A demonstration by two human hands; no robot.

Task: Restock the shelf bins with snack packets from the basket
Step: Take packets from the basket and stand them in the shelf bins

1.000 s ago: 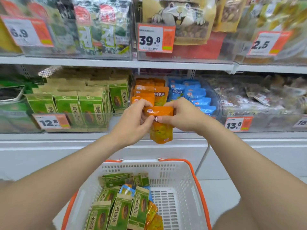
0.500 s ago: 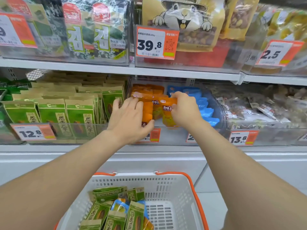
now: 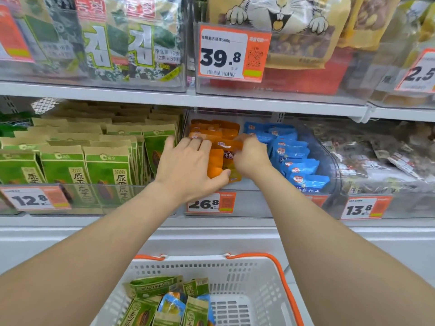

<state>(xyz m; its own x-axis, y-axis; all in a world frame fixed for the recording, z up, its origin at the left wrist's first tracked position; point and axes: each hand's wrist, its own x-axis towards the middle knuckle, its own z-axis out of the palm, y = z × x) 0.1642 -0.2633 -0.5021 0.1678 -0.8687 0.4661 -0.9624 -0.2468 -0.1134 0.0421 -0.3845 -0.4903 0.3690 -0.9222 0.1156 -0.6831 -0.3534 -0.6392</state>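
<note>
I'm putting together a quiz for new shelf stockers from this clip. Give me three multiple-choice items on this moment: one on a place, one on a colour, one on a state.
1. Which price tag is on the bin where the left hand and right hand work? A. the 12.8 tag B. the 26.8 tag C. the 39.8 tag
2. What colour is the packet that the right hand's fingers pinch? A. green B. blue C. orange
3. What state is the basket in? A. holds packets B. bare C. tipped over
Key: B, the 26.8 tag sits on that bin's front; C, the pinched packet is orange; A, green packets lie inside it.
</note>
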